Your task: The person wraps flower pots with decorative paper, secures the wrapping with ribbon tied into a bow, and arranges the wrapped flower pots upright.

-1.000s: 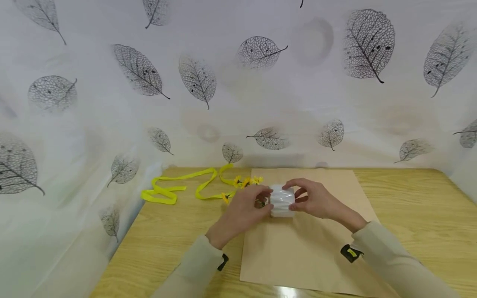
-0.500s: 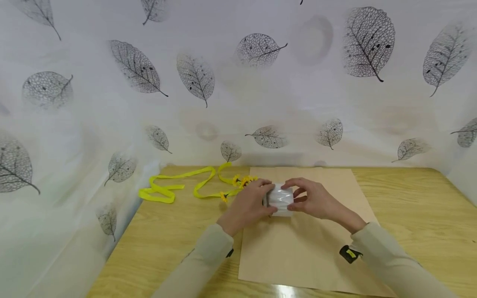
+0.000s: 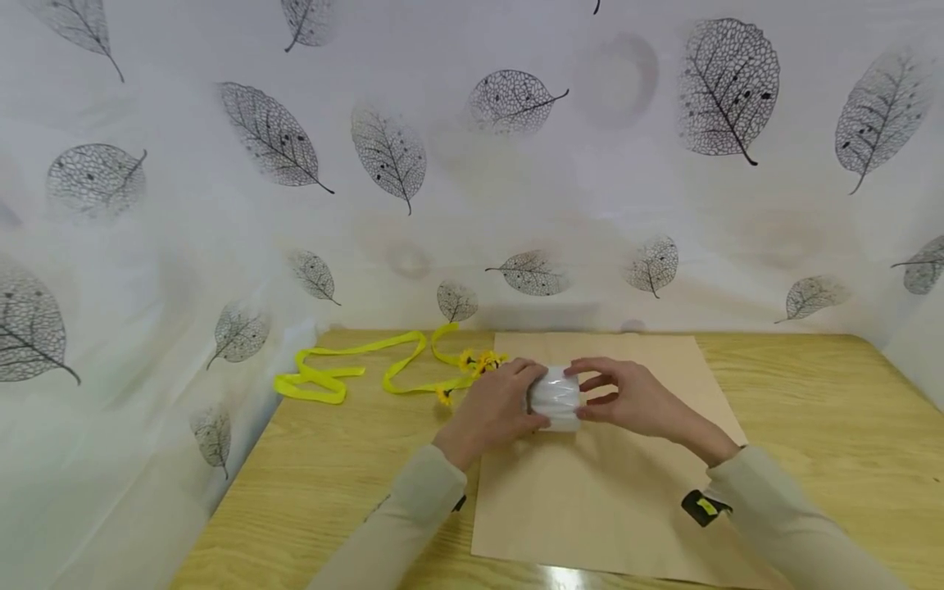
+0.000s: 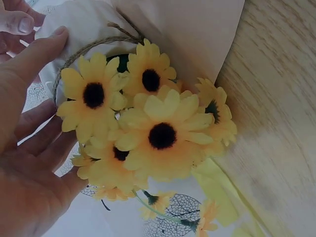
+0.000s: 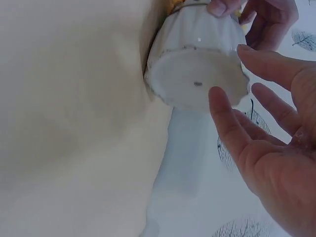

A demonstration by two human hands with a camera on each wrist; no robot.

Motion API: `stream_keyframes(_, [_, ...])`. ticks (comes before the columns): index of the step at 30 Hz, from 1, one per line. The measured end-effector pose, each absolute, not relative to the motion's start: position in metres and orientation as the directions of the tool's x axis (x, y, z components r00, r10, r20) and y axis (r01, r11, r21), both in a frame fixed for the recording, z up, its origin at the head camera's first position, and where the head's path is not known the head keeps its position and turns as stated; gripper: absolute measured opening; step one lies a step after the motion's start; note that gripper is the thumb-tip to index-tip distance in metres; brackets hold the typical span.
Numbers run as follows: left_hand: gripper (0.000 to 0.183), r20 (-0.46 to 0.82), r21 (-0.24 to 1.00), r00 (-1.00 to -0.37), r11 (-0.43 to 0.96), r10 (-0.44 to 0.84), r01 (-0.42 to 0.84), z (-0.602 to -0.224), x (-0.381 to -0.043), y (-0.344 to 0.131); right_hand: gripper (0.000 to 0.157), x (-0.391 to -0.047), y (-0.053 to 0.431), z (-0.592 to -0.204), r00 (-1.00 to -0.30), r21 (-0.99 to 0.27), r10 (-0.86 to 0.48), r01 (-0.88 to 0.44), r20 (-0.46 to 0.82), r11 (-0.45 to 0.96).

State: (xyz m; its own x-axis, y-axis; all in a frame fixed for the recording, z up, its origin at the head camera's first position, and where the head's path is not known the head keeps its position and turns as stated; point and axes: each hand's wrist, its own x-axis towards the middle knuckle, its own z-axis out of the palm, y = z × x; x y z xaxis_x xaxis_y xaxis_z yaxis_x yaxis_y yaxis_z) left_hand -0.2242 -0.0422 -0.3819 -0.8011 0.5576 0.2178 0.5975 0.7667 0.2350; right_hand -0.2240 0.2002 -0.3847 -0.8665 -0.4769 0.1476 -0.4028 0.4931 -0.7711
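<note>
A white fluted flower pot (image 3: pixel 556 399) lies on its side over the brown paper, its base toward the right. My left hand (image 3: pixel 496 411) grips it near the rim, thumb on the near side and fingers on the far side. Yellow artificial sunflowers (image 4: pixel 160 133) fill the pot's mouth, and twine (image 4: pixel 81 53) circles the rim. Beside the base is my right hand (image 3: pixel 640 401), fingers spread and loosely bent. In the right wrist view, its fingertips overlap the pale underside (image 5: pixel 182 79) of the pot, which has a small dark mark.
Brown paper (image 3: pixel 590 500) covers the middle of the wooden table (image 3: pixel 332 483). A yellow ribbon (image 3: pixel 320 378) lies in loops at the back left, running up to the flowers. Behind the table hangs a white cloth (image 3: pixel 457 205) with a leaf print.
My left hand has shifted right, farther along the pot, and wraps it more closely. The right hand has drawn back slightly to the right, away from the base.
</note>
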Motion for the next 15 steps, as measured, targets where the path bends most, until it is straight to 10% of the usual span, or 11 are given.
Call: stream_keyframes(15, [0.067, 0.258, 0.21, -0.787, 0.763, 0.561, 0.612, -0.383, -0.224, -0.044, 0.041, -0.211, 0.296, -0.391, -0.988, -0.28, -0.154, -0.157, 0.034, 0.947])
